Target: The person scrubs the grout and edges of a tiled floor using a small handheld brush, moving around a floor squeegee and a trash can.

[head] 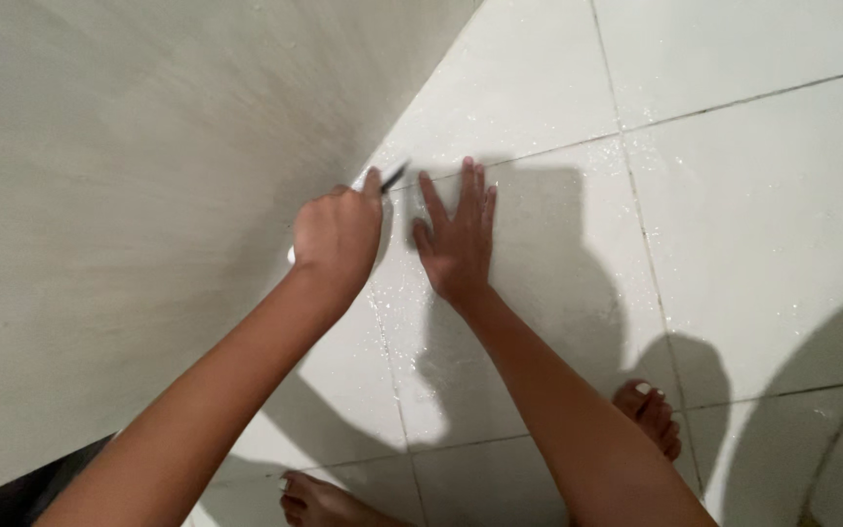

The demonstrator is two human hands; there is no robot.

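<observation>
My left hand (337,234) is closed around a small tool with a white handle and a thin dark tip (394,177). The tip points at the seam where the pale wall (129,195) meets the white tiled floor (558,107). My right hand (458,237) lies flat on the floor tile just right of the tool, fingers spread and pointing away from me. Small white crumbs and dust are scattered on the tiles around both hands.
My two bare feet (648,414) stand on the tiles near the bottom of the view. Grout lines cross the floor. Shadows of my arms and body fall across the tiles at right. A dark strip shows at the bottom left corner.
</observation>
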